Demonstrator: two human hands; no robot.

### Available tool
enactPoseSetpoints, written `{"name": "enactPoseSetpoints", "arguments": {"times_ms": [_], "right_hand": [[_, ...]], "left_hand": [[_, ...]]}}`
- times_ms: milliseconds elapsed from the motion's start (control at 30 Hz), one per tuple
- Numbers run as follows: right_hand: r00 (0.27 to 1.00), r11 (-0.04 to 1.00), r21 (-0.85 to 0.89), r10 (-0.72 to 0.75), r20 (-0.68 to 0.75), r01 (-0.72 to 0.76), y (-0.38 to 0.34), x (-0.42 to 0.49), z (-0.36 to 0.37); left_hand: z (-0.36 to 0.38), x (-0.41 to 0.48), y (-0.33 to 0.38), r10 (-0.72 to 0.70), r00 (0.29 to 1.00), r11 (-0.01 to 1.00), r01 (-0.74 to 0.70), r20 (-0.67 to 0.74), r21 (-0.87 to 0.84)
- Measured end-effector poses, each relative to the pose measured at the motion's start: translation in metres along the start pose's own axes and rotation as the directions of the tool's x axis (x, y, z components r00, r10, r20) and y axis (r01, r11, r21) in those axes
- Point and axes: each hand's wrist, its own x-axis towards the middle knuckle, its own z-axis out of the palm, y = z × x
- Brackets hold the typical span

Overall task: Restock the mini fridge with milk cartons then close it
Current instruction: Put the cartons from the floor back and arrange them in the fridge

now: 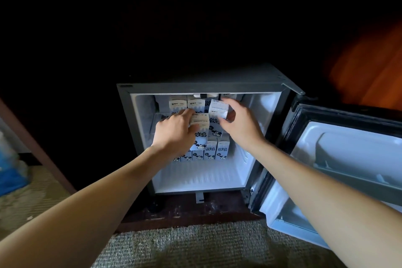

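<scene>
The mini fridge stands lit inside, its door swung wide to the right. My left hand grips a white milk carton with cow print, held upright in front of the shelf. My right hand holds a second carton, tilted, at the level of the upper shelf. Several more cartons stand on the upper shelf behind. Another row of cartons stands on the fridge floor at the back.
The front of the fridge floor is bare white plastic. The door's inner shelf juts out at the right. A woven carpet lies below. At the far left lies a blue-and-white bag. Dark cabinet surrounds the fridge.
</scene>
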Motion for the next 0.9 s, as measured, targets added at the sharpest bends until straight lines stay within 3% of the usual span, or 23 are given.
{"name": "enactPoseSetpoints", "arguments": {"times_ms": [100,400,767,900], "right_hand": [[0.994,0.992,0.065,0.109,-0.003,-0.109,0.010,0.002,0.010],[0.965,0.977,-0.052,0.212,0.152,-0.206,0.025,0.007,0.022],[0.968,0.978,-0.032,0.207,0.141,-0.205,0.027,0.013,0.039],[0.975,0.978,-0.114,0.187,0.117,-0.174,0.027,0.019,0.043]], "left_hand": [[0.005,0.004,-0.001,-0.027,0.999,0.999,0.027,-0.017,-0.024],[0.021,0.002,-0.008,-0.094,0.995,0.994,0.095,0.034,-0.056],[0.028,0.005,-0.019,-0.128,0.991,0.989,0.130,0.040,-0.075],[0.028,0.006,-0.017,-0.112,0.992,0.991,0.116,0.055,-0.072]]}}
